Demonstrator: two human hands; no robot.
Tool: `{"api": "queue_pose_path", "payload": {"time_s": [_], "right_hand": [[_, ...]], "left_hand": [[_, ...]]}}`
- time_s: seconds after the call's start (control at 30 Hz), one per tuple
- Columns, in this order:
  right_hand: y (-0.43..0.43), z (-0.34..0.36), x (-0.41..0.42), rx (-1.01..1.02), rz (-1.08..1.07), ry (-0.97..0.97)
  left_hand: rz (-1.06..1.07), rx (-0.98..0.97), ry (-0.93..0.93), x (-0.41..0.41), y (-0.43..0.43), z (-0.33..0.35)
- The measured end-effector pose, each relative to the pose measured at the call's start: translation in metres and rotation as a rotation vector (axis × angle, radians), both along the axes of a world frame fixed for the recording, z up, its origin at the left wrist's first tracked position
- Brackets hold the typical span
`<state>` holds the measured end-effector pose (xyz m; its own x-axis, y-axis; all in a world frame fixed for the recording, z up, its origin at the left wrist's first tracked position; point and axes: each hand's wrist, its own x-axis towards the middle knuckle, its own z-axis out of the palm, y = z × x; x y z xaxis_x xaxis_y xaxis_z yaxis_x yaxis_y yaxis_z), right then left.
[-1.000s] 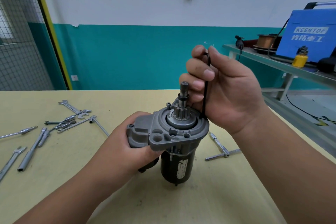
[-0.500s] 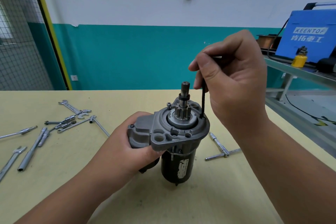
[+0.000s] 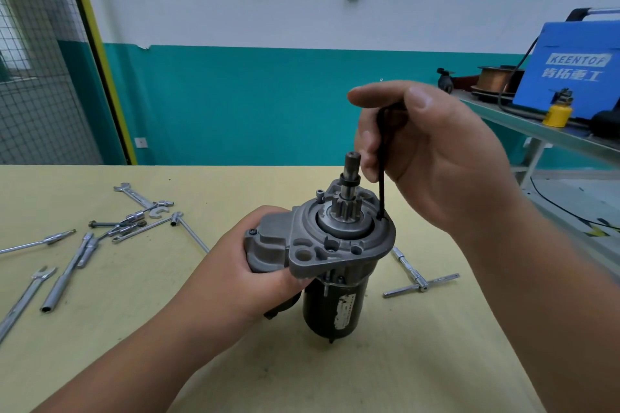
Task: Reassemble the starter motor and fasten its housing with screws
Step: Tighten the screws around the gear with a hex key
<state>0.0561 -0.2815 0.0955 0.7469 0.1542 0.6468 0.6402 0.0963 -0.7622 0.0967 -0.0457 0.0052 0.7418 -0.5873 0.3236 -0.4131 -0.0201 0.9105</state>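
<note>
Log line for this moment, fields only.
left hand: grips starter motor, upright on table | right hand: holds hex key, tip at right rim of housing | screw: raised, far-left rim

Holding the starter motor (image 3: pixel 335 305) upright on the table (image 3: pixel 134 329), pinion shaft (image 3: pixel 350 178) pointing up. Gripping its left side with the left hand (image 3: pixel 255 265). Pinching a black hex key (image 3: pixel 381 178) in the right hand (image 3: pixel 432 157), just above and right of the motor, long leg straight down, tip at the right rim of the flange (image 3: pixel 322 261). Noting a raised screw (image 3: pixel 320 193) at the flange's far-left edge. Spotting a T-handle wrench (image 3: pixel 419 278) just right of the motor, scattered spanners and socket drivers (image 3: pixel 134 211) well to its left. Catching a blue welder (image 3: pixel 570 70) and yellow oil can (image 3: pixel 557 112) far behind, to the motor's right.
</note>
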Motion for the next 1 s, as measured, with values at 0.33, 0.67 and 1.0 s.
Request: {"api": "queue_pose_path", "payload": {"time_s": [0.33, 0.67, 1.0], "right_hand": [[-0.002, 0.014, -0.011, 0.114, -0.202, 0.092], [0.003, 0.032, -0.021, 0.413, 0.02, 0.531], [0.012, 0.027, -0.019, 0.121, -0.206, 0.289]], "left_hand": [[-0.007, -0.017, 0.004, 0.0, -0.001, 0.0], [0.001, -0.014, 0.0, 0.001, -0.001, 0.0], [-0.002, -0.007, 0.007, 0.003, 0.0, -0.002]]}}
